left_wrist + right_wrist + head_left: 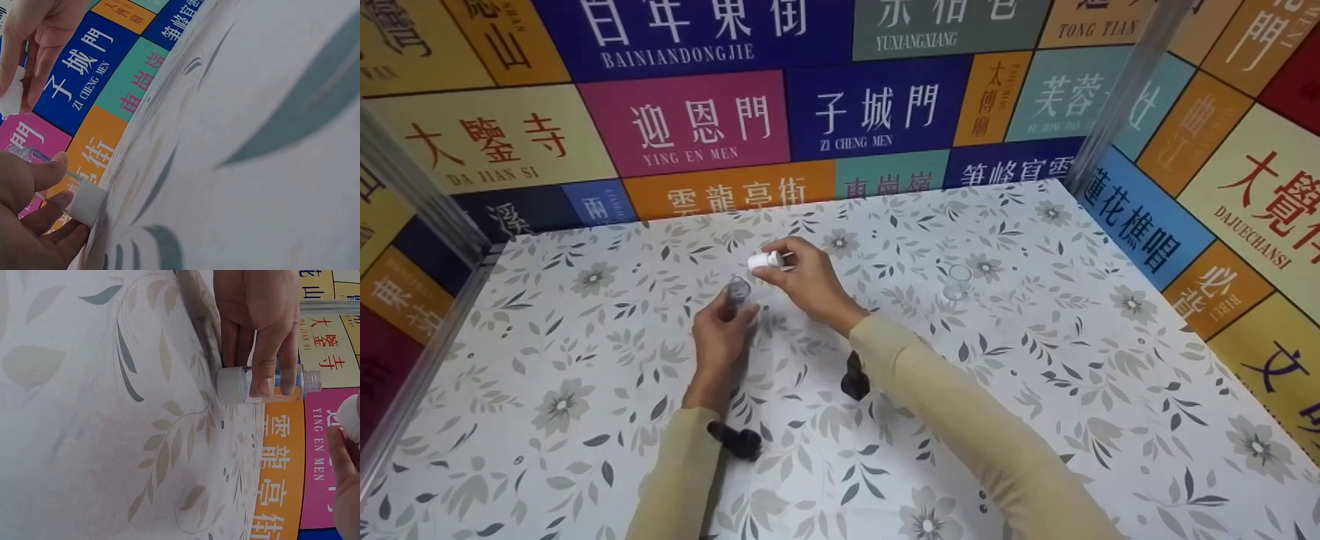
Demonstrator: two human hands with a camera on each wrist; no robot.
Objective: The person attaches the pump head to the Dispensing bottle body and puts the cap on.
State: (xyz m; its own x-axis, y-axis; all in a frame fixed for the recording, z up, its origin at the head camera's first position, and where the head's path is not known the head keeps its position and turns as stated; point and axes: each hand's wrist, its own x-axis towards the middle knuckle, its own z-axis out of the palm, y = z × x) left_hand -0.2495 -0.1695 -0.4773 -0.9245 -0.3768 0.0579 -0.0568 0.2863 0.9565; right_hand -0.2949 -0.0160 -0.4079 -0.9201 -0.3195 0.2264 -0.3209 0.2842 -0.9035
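Note:
A small clear bottle (738, 289) with a threaded neck and a white base (229, 386) stands upright on the table. My left hand (717, 336) grips it around its transparent body, thumb on one side and fingers on the other. In the right wrist view the bottle's neck has nothing on it. My right hand (814, 285) pinches a white pump top (765, 261), tilted sideways, just above and to the right of the bottle mouth. The two pieces are apart. Part of the pump top is hidden by the right fingers.
A clear, see-through cap (958, 283) lies on the table to the right of my hands. A floral cloth (945, 420) covers the table. Panels with colourful signs (877, 112) close off the back and the sides.

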